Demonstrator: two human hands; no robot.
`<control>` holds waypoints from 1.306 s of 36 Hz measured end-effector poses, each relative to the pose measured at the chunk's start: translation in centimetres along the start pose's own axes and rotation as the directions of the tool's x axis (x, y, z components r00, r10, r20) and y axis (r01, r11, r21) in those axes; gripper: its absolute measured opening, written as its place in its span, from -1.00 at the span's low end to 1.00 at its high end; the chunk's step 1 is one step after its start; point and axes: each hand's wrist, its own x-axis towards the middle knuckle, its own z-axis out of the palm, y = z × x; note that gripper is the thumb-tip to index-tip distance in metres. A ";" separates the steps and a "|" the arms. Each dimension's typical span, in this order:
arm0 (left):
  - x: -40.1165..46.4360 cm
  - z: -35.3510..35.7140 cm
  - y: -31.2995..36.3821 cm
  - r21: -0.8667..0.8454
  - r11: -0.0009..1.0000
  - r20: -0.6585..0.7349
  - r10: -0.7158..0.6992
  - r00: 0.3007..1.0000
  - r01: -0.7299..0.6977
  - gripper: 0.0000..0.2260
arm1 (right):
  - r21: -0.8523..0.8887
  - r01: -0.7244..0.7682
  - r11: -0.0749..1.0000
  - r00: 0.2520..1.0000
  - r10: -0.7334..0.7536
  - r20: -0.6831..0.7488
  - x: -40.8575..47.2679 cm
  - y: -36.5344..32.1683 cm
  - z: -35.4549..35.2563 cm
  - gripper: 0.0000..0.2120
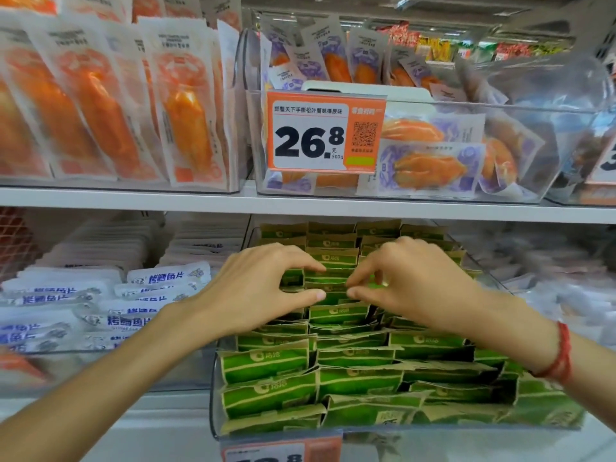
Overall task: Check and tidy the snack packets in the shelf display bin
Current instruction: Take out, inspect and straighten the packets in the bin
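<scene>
A: Reading from the left, what do we mark first?

B: Left of our left hand [263,288], the white and blue fish packets [100,305] lying flat in the neighbouring bin. They are not our concern here

A: And the left hand itself?

B: Over the clear display bin [215,408], fingers and thumb curled toward the middle row of green snack packets [333,368]. Whether it pinches a packet top or only touches it, we cannot tell

A: The right hand [416,285]?

B: Just beside the left, thumbs nearly meeting, fingertips dipped among the same packets. It seems to pinch one upright edge, though the hold is partly hidden. A red cord bracelet [563,355] sits on that wrist

A: Above the hands?

B: The orange price tag [325,133] on an upper bin of purple packets [433,168]

A: How far along do we judge the work?

B: Midway. Packets beyond the hands stand in fairly even rows; those nearer us and toward the right lean and overlap, so straightening there appears left to do
</scene>
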 end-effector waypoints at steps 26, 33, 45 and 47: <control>0.2 0.2 -1.2 0.248 0.968 0.111 0.011 0.994 -0.038 -0.40 | -0.127 -0.015 0.992 1.000 0.014 -0.006 1.0 0.2 1.2 -0.82; 0.1 -0.2 -0.7 0.245 0.969 0.100 -0.010 0.995 -0.015 -0.38 | -0.113 -0.017 0.993 1.000 0.014 -0.024 1.1 0.2 1.0 -0.83; 0.3 -0.1 -1.4 0.235 0.971 0.055 0.034 0.998 -0.046 -0.41 | -0.006 -0.115 0.993 0.993 0.115 -0.030 0.9 0.5 -0.3 -0.82; 0.4 0.0 -1.4 0.247 0.968 0.070 0.031 0.997 -0.047 -0.41 | -0.025 -0.131 0.991 0.991 0.131 0.016 1.4 0.5 0.1 -0.66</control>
